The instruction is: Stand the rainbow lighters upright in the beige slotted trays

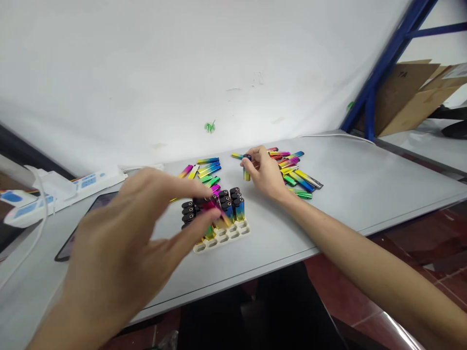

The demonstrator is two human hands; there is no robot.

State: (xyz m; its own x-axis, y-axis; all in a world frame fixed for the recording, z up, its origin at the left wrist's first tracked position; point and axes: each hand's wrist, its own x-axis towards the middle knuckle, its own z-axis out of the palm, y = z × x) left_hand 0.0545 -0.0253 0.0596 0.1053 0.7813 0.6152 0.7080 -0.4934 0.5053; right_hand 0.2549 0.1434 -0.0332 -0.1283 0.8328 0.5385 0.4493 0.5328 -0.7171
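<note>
Close to the camera, my left hand (pixel 124 243) pinches a pink-and-gold lighter (pixel 223 217) between thumb and forefinger, tilted above a cream tray (pixel 223 239). Several black-topped lighters (pixel 239 206) stand upright in the tray's far slots, while bare slots show along its near side. Farther back, my right hand (pixel 268 172) grips a yellow lighter (pixel 247 174) with a dark top, held roughly upright. Loose lighters (pixel 302 180) in metallic colours lie beside and behind that hand. A second loose group (pixel 209 169) lies behind the tray, partly hidden by my left hand.
A dark phone (pixel 71 248) lies at the left, partly covered by my left hand. Behind it are white power strips (pixel 91 182) with cables. A white wall (pixel 219 73) backs the grey table (pixel 350 184). Cardboard boxes (pixel 408 97) sit past a blue frame (pixel 386 63) at right.
</note>
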